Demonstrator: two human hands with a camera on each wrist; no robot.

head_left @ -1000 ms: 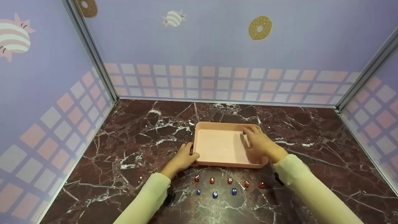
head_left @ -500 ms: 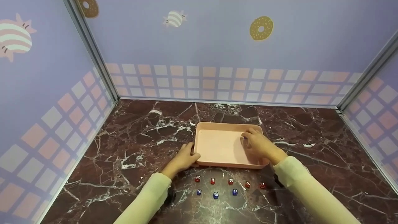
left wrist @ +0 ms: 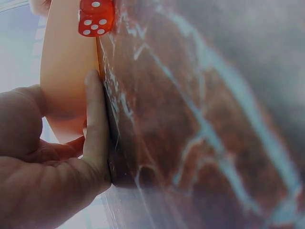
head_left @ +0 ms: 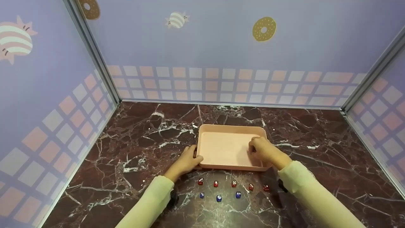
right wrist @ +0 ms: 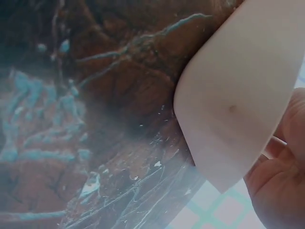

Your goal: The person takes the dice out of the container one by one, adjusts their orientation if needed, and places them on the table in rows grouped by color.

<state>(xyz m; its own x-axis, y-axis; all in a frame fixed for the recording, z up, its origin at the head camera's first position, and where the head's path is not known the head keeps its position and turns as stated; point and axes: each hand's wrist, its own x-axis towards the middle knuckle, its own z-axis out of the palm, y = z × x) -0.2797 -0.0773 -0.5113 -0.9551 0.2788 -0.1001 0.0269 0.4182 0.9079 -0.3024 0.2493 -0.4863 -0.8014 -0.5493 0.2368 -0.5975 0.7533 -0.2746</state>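
A shallow peach tray point(head_left: 221, 148) stands on the dark marbled table. At its left front corner my left hand point(head_left: 187, 159) grips the side, thumb over the rim; the left wrist view shows a finger along the tray's outer wall point(left wrist: 64, 90). Inside the tray's right part is my right hand point(head_left: 264, 151), fingers curled down. The blue die seen at its fingertips earlier is now hidden by the fingers. In front of the tray lie a row of red dice point(head_left: 233, 183) and three blue dice point(head_left: 219, 198). One red die point(left wrist: 95, 21) appears close in the left wrist view.
Patterned panels point(head_left: 221, 82) enclose the table point(head_left: 142, 136) at the back and both sides. The tray's right wall point(right wrist: 233, 109) rises between the right wrist camera and the right hand. Small white specks dot the tabletop.
My right hand has come down and slightly toward me inside the tray, its fingers curling in, and the blue die has gone out of sight. The left hand and the tray stay put.
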